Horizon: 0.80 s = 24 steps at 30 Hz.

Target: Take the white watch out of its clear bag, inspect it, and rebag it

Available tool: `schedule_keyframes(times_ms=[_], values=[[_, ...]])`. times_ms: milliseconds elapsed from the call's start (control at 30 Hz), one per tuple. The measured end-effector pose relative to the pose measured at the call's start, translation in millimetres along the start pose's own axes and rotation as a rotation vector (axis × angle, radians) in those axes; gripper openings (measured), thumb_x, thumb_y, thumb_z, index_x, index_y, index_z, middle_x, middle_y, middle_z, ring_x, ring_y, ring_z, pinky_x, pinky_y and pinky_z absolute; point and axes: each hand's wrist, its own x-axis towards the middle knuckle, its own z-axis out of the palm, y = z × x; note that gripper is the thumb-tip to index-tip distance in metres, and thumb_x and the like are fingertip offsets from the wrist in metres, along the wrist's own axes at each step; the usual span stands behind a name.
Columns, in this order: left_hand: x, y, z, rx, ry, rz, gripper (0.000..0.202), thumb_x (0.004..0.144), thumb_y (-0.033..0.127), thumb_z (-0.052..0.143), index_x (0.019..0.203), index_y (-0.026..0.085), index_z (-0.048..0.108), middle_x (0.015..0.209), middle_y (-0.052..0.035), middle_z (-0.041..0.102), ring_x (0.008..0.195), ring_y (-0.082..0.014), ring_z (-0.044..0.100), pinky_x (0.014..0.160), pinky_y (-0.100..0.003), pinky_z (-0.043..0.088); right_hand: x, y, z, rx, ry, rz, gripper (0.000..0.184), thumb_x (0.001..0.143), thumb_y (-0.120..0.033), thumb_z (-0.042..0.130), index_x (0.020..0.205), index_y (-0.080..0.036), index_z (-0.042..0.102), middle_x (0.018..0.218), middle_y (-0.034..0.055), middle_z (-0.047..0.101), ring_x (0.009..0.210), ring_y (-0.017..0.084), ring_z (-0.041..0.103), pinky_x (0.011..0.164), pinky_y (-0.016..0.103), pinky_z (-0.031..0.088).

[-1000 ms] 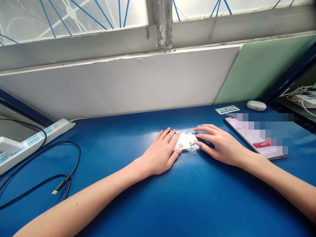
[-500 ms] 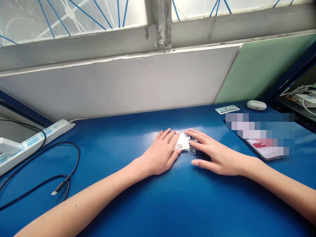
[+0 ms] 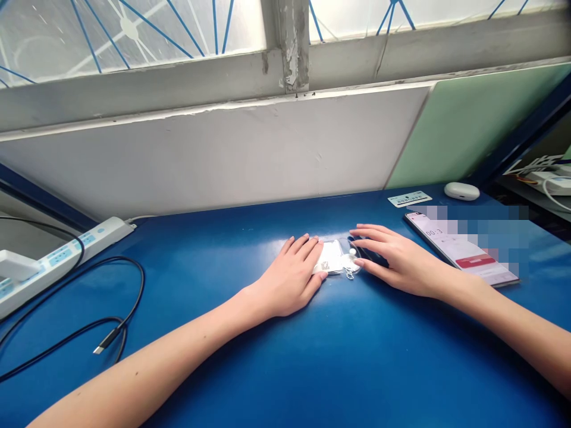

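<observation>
A small clear plastic packet (image 3: 337, 259) with a white card and tiny metal parts inside lies flat on the blue table (image 3: 285, 356). My left hand (image 3: 292, 277) rests palm down, fingers stretched, with its fingertips pressing the packet's left part. My right hand (image 3: 397, 261) lies flat to the right, fingers spread, its fingertips touching the packet's right edge. Neither hand holds anything.
A phone (image 3: 464, 249) with a lit screen lies right of my right hand. Behind it are a white label card (image 3: 410, 198) and a white earbud case (image 3: 461, 191). At the left are a white power strip (image 3: 57, 258) and a black USB cable (image 3: 109, 339). A white panel (image 3: 214, 154) backs the table.
My right hand slid left over the packet half a second ago, then drew back to the right, uncovering the packet. My left hand stayed in place.
</observation>
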Motion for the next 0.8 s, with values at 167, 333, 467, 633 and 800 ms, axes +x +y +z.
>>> schedule_keyframes(times_ms=[167, 333, 467, 633, 800], values=[[0, 1, -0.3, 0.01, -0.005, 0.011, 0.058, 0.106, 0.042, 0.029, 0.151, 0.006, 0.034, 0.157, -0.0195, 0.038, 0.148, -0.0358, 0.03, 0.12, -0.054, 0.023, 0, -10, -3, 0.087, -0.039, -0.036, 0.04, 0.098, -0.035, 0.054, 0.132, -0.015, 0.059, 0.132, 0.0156, 0.066, 0.121, 0.029, 0.063, 0.099, 0.044, 0.056], [1, 0, -0.2, 0.006, -0.003, 0.005, 0.059, 0.106, 0.043, 0.029, 0.151, 0.005, 0.034, 0.156, -0.02, 0.04, 0.148, -0.0361, 0.031, 0.12, -0.054, 0.024, 1, -16, -2, 0.061, 0.004, -0.086, 0.035, 0.099, -0.028, 0.052, 0.13, -0.013, 0.06, 0.123, 0.0153, 0.071, 0.115, 0.027, 0.066, 0.095, 0.042, 0.057], [0, -1, 0.7, -0.008, 0.009, 0.008, 0.058, 0.105, 0.043, 0.03, 0.151, 0.007, 0.035, 0.156, -0.0201, 0.041, 0.148, -0.0352, 0.032, 0.12, -0.054, 0.024, 1, -20, 2, 0.064, 0.026, -0.111, 0.032, 0.099, -0.027, 0.051, 0.128, -0.014, 0.06, 0.12, 0.0142, 0.072, 0.112, 0.027, 0.067, 0.094, 0.041, 0.057], [0, 0, 0.9, -0.001, 0.009, 0.007, 0.058, 0.105, 0.042, 0.03, 0.15, 0.006, 0.035, 0.156, -0.0208, 0.04, 0.148, -0.0354, 0.032, 0.121, -0.052, 0.023, 0, -25, 10, 0.064, 0.044, -0.079, 0.035, 0.099, -0.029, 0.052, 0.13, -0.014, 0.058, 0.125, 0.0163, 0.068, 0.111, 0.027, 0.065, 0.092, 0.043, 0.058], [1, 1, 1.0, 0.011, 0.002, 0.009, 0.058, 0.105, 0.042, 0.03, 0.149, 0.005, 0.036, 0.156, -0.0214, 0.039, 0.147, -0.0359, 0.032, 0.12, -0.053, 0.024, 0, -26, 15, 0.049, 0.076, -0.077, 0.036, 0.099, -0.027, 0.052, 0.132, -0.014, 0.059, 0.129, 0.0163, 0.067, 0.12, 0.029, 0.061, 0.098, 0.045, 0.055]])
